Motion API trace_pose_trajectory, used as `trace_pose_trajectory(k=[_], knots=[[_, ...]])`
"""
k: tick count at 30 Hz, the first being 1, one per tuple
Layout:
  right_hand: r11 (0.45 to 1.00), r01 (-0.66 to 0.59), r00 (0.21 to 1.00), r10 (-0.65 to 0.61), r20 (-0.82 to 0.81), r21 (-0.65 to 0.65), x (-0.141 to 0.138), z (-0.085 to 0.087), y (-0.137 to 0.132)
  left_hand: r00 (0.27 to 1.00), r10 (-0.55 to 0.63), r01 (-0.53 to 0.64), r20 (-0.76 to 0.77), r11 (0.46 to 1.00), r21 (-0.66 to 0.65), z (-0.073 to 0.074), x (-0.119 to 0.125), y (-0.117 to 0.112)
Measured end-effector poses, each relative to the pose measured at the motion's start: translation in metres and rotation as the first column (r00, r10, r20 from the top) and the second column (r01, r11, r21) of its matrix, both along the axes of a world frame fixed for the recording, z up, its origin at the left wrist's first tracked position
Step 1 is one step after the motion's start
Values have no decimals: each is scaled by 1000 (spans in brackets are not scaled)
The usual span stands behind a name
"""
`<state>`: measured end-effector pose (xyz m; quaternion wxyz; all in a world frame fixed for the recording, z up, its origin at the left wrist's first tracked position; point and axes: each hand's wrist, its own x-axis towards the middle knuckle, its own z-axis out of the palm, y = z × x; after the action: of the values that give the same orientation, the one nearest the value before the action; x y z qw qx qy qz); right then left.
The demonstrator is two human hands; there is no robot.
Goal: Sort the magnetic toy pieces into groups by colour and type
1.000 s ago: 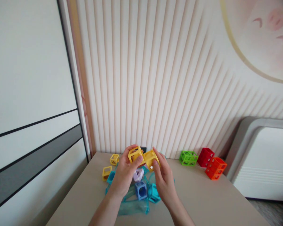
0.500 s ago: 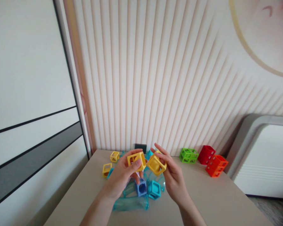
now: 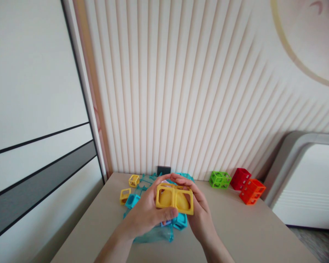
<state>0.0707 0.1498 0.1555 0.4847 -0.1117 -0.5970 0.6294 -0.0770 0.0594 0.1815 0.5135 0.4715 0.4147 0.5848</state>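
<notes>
Cubes [image 3: 165,199] in yellow, held side by side

At left, the left hand [image 3: 142,215] pinches the left cube: the thumb lies along the near lower edge, its tip at the seam, and the fingers curve round the far side. The open frame looks like thin moulded plastic, and so is probably light, stiff and slightly slick; the solid edge bars likely offer the surest hold, whereas the windows may let a fingertip slip through. In the middle, the two cubes touch along the seam, raised above the table [image 3: 235,233] and a teal block [image 3: 180,221]; whether they are locked together cannot be told. At right, the right cube [image 3: 183,202] sits against the inner side of the right hand [image 3: 201,215], whose fingers arch over the far side towards the left fingertips; its thumb is hidden, so how firmly it grips cannot be told.
</notes>
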Motion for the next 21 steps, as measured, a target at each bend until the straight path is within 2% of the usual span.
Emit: trace_pose_trajectory(k=[2, 6, 10, 12, 16, 21], knots=[[999, 5, 1000, -6, -8, -41, 1, 1, -1, 1000, 0, 0, 16, 1000, 4, 2, 1, -1], [984, -83, 994, 94, 62, -160, 9, 11, -1, 996, 79, -80, 43, 996, 24, 4, -7, -2], [977, -187, 976, 196, 93, -97, 17, 20, -4, 993, 121, -121, 7, 992, 39, 3, -17, -3], [988, -156, 972, 156, 176, -15, 18, 21, -7, 988, 141, -140, -65, 990, 32, 2, -16, -5], [992, 45, 950, -79, 303, 118, 15, 17, -13, 956, 145, -143, -256, 989, 27, 3, -9, -9], [994, 32, 971, -55, 234, 101, 15, 16, -15, 924, 138, -137, -356, 990, 28, 5, -7, -14]])
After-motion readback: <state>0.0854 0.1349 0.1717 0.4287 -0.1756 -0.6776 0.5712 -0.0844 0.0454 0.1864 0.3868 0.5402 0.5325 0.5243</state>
